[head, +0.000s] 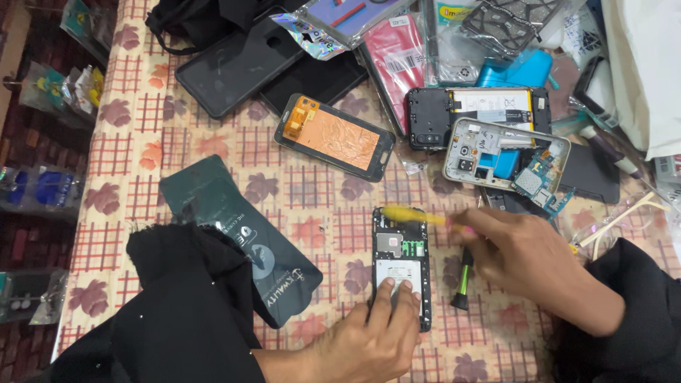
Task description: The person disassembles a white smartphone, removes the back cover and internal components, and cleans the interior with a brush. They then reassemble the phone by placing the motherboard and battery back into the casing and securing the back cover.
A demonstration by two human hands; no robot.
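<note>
An opened black phone (401,248) lies back-up on the patterned cloth, its inner parts and white battery showing. My left hand (372,337) presses two fingers on the phone's lower half. My right hand (521,259) holds a thin yellow tool (415,215), blurred by motion, with its tip over the phone's top edge. A small screwdriver with a green shaft (462,279) rests on the cloth just right of the phone, under my right hand.
A dark green flat packet (234,234) lies to the left. Behind are a screen with an orange back (335,136), two opened phone frames (496,152), a loose circuit board (539,181), black phone covers (241,64) and several plastic packets. The table edge runs down the left.
</note>
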